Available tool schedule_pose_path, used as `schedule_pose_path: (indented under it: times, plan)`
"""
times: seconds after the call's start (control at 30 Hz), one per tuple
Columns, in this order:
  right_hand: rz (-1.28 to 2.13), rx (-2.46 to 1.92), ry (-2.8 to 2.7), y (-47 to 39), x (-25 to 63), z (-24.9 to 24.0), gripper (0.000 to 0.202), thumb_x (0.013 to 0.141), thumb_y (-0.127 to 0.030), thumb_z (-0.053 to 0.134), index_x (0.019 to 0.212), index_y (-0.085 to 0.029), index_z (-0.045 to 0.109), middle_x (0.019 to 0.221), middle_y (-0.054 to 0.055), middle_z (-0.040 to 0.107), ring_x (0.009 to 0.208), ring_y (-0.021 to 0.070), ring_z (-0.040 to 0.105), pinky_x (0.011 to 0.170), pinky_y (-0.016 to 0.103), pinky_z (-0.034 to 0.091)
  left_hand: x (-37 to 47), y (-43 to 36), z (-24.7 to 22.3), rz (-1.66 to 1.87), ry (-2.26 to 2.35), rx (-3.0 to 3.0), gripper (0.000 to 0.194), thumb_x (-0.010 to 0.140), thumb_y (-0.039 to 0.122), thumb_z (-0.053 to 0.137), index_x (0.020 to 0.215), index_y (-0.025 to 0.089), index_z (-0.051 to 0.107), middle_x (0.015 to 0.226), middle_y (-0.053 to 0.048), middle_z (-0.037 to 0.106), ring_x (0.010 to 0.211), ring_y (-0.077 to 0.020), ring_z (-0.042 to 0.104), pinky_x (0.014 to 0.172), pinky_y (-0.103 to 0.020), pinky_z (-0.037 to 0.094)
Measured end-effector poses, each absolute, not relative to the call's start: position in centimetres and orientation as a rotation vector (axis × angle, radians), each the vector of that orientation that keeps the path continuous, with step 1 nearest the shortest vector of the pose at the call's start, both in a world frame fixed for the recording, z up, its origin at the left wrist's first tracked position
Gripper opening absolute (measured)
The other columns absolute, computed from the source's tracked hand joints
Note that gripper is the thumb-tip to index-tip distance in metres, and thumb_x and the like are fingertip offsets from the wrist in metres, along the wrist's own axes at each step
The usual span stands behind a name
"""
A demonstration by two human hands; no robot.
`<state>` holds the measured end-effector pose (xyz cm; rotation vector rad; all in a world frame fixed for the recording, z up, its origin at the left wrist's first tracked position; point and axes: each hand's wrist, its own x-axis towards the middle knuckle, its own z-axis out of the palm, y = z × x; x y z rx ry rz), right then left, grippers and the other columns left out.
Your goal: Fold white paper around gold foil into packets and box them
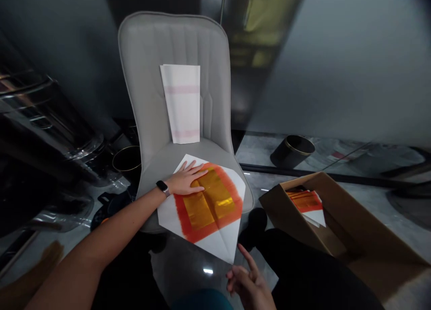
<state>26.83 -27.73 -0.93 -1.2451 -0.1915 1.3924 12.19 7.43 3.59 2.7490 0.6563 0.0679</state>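
Note:
A sheet of joss paper (232, 231), white with an orange-red block and gold foil in its middle, lies on the seat of a grey chair (215, 155). A crease runs through it, and its near corner hangs past the seat's front edge. My left hand (186, 179) rests flat on the sheet's upper left part, fingers spread. Close to the near corner is my right hand (247, 278), index finger stretched out and the other fingers curled, with nothing visible in it. A stack of folded white paper (183, 103) with faint pink bands leans upright against the chair's backrest.
To the right, an open cardboard box (363, 211) stands on the floor with several folded orange and gold papers (308, 202) inside. A dark bin (128, 159) stands left of the chair. Behind is a glossy wall (336, 76) showing reflections. My legs flank the seat.

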Motion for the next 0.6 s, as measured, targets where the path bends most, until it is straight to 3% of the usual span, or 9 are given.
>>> schedule_pose_path:
  times: [0.13, 0.27, 0.43, 0.6]
  plan:
    - [1.085, -1.379, -0.618, -27.8, 27.9, -1.1, 0.078, 0.093, -0.05, 0.067, 0.159, -0.031, 0.029, 0.079, 0.003, 0.072, 0.063, 0.0247, 0.068, 0.059, 0.04, 0.057, 12.2, 7.5, 3.4, 0.052, 0.686, 2.738, 0.077, 0.094, 0.07, 0.052, 0.16, 0.036, 0.033, 0.169, -0.001, 0.027, 0.158, -0.0376, 0.008, 0.126, -0.06, -0.001]
    - [0.486, -1.582, -1.586, -28.1, 31.6, -0.7, 0.053, 0.099, -0.031, 0.056, 0.15, -0.042, 0.049, 0.103, 0.009, 0.072, 0.082, 0.0291, 0.072, 0.067, 0.043, 0.062, 12.3, 7.3, 3.5, 0.032, 0.675, 2.711, 0.079, 0.092, 0.072, 0.053, 0.16, 0.036, 0.033, 0.169, 0.0, 0.026, 0.158, -0.0383, 0.007, 0.125, -0.06, -0.001]
    - [0.087, -1.466, -2.258, -27.0, 35.6, 0.3, 0.058, 0.097, -0.009, 0.049, 0.15, -0.033, 0.052, 0.082, 0.005, 0.068, 0.069, 0.0241, 0.065, 0.063, 0.038, 0.058, 12.5, 7.5, 3.2, 0.027, 0.674, 2.707, 0.081, 0.092, 0.072, 0.052, 0.161, 0.036, 0.03, 0.171, 0.0, 0.019, 0.158, -0.0395, 0.006, 0.125, -0.059, -0.002]
    - [-0.134, -1.318, -2.381, -25.8, 35.9, 1.2, 0.026, 0.098, -0.011, 0.057, 0.114, -0.022, 0.074, 0.069, 0.002, 0.062, 0.059, 0.0174, 0.056, 0.056, 0.033, 0.047, 12.6, 7.7, 2.9, -0.015, 0.676, 2.731, 0.083, 0.092, 0.075, 0.049, 0.162, 0.036, 0.027, 0.171, 0.001, 0.017, 0.158, -0.0395, 0.005, 0.125, -0.059, -0.002]
